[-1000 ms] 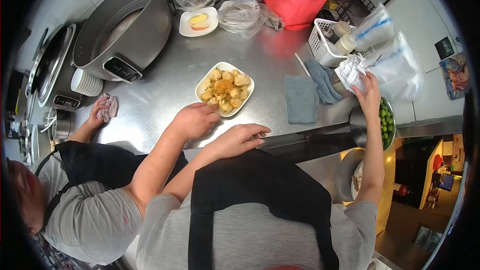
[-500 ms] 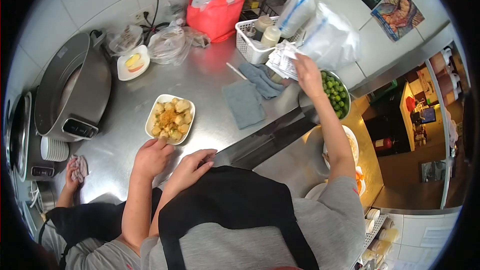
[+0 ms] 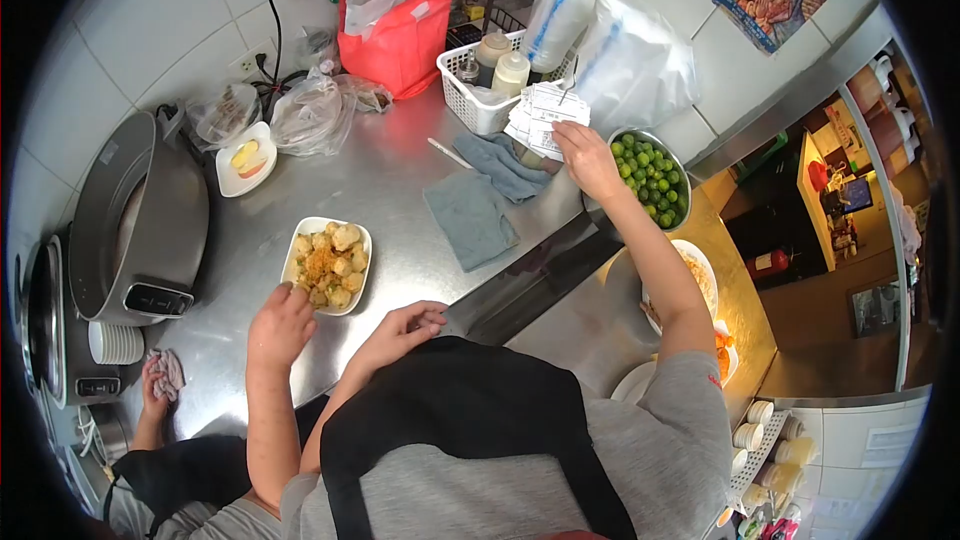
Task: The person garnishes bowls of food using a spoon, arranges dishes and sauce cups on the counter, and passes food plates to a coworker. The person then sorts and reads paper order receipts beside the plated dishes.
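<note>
My right hand [image 3: 590,160] reaches out to the back right, its fingers pinching a printed paper slip at the edge of a bunch of slips [image 3: 533,120]. The slips are beside a white basket [image 3: 470,108], above a crumpled grey-blue cloth [image 3: 508,165]. Near the counter's front edge, close to my apron, my left hand [image 3: 397,333] rests with loosely bent fingers and nothing visible in it. To its upper left stands a white dish [image 3: 369,252] of pale round food pieces [image 3: 343,238] topped with orange-brown crumbs.
A co-worker's hand [image 3: 280,325] is at the dish's near edge; their other hand [image 3: 155,385] holds a cloth [image 3: 168,372]. A large grey cooker [image 3: 150,230] stands left. Right are a bowl of green fruit [image 3: 655,180] and plates of food [image 3: 697,275]. A folded cloth [image 3: 470,222] lies mid-counter.
My right hand has turned a slip so its printed face shows. My left fingers have curled a little. The co-worker's hand has drawn back slightly from the food. The view has shifted.
</note>
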Tool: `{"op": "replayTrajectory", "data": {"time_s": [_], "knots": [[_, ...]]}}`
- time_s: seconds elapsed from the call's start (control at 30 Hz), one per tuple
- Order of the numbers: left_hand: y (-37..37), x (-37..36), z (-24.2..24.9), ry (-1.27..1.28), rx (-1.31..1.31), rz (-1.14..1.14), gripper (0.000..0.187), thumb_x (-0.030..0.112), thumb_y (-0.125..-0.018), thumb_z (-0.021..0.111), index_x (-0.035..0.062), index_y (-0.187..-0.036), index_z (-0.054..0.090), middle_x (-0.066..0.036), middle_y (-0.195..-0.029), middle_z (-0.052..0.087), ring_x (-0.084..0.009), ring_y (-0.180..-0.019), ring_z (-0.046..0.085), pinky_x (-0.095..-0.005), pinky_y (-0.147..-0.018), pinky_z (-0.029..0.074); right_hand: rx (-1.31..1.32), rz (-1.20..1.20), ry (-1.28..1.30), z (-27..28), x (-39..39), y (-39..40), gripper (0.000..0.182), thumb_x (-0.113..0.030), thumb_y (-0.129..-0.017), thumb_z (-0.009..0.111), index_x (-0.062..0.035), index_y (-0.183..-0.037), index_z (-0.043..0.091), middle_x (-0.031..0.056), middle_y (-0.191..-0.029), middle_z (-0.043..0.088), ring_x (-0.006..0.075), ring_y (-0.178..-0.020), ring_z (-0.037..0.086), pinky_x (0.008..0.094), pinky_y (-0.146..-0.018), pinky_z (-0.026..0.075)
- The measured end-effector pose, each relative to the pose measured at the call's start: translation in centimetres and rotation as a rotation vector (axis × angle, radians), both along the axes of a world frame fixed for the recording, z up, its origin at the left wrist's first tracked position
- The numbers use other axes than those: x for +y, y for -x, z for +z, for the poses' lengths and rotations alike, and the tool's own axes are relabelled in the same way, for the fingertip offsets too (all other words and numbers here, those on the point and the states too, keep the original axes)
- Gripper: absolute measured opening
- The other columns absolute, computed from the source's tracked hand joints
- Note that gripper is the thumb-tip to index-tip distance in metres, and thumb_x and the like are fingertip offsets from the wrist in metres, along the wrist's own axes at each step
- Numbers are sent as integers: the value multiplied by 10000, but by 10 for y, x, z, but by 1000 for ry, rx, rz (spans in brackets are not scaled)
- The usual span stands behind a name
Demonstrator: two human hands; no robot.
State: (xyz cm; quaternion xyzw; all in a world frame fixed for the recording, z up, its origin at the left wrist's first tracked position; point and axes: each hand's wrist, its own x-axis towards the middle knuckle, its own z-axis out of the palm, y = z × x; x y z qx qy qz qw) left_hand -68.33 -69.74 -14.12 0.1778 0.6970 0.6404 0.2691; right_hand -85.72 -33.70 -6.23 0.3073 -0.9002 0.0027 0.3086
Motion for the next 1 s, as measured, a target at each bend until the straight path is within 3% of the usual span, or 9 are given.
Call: {"op": "replayTrajectory", "data": {"time_s": [0.1, 0.17, 0.33, 0.43, 0.67, 0.77, 0.87, 1.0], "knots": [[4, 7, -19, -123, -93, -114, 324, 119, -866, 534, 38, -1177, 488, -61, -970, 587, -114, -789, 573, -243, -668, 467, -8, -2, 15, -1, 0, 0, 258, -49, -690, 541, 13, -932, 606, 89, -1064, 578, 239, -1011, 530, 340, -851, 441], [9, 9, -13, -88, -329, -53, 332, 125, -872, 528, 44, -1189, 470, -67, -975, 580, -95, -783, 571, -222, -646, 470, -3, 1, 20, 3, -2, -1, 259, -48, -686, 548, 13, -931, 606, 91, -1060, 580, 239, -1005, 533, 336, -844, 449], [12, 9, -24, -113, -337, 12, 313, 154, -898, 482, 33, -1187, 459, -86, -938, 582, -99, -676, 588, -203, -560, 474, -55, 3, 80, 3, -5, -4, 265, 33, -691, 541, 14, -951, 591, 98, -1074, 571, 266, -1005, 534, 351, -857, 449], [14, 9, -24, -94, -342, 7, 310, 156, -903, 473, 34, -1188, 458, -86, -937, 579, -101, -670, 588, -200, -550, 475, 15, 5, 52, 1, -4, 0, 239, -37, -679, 561, 15, -908, 606, 102, -1034, 588, 251, -976, 550, 340, -829, 461], [14, 9, -21, -112, -347, 24, 312, 160, -908, 464, 29, -1190, 453, -85, -932, 573, -105, -664, 590, -197, -536, 477, 9, 11, 56, 2, -4, -1, 244, -26, -680, 556, 17, -916, 604, 107, -1033, 587, 255, -965, 553, 346, -833, 455], [14, 9, -21, -120, -342, 23, 313, 160, -908, 463, 30, -1192, 451, -82, -935, 571, -104, -668, 590, -195, -536, 477, -9, 0, 105, 17, -4, 3, 255, -11, -692, 547, 20, -940, 600, 111, -1031, 585, 260, -961, 552, 348, -834, 445], [12, 8, -24, -116, -330, 29, 305, 173, -916, 449, 33, -1187, 454, -79, -941, 569, -112, -678, 602, -196, -538, 475, 159, -7, 164, 47, -4, 15, 273, 30, -702, 561, 12, -972, 591, 108, -1024, 590, 276, -951, 557, 357, -813, 447], [11, 8, -21, -123, -318, 43, 305, 161, -913, 450, 23, -1186, 452, -79, -934, 570, -107, -674, 594, -195, -538, 473, 165, 7, 73, 59, 1, 23, 250, -18, -725, 550, 21, -969, 584, 96, -1045, 575, 264, -939, 548, 352, -824, 435]]}}
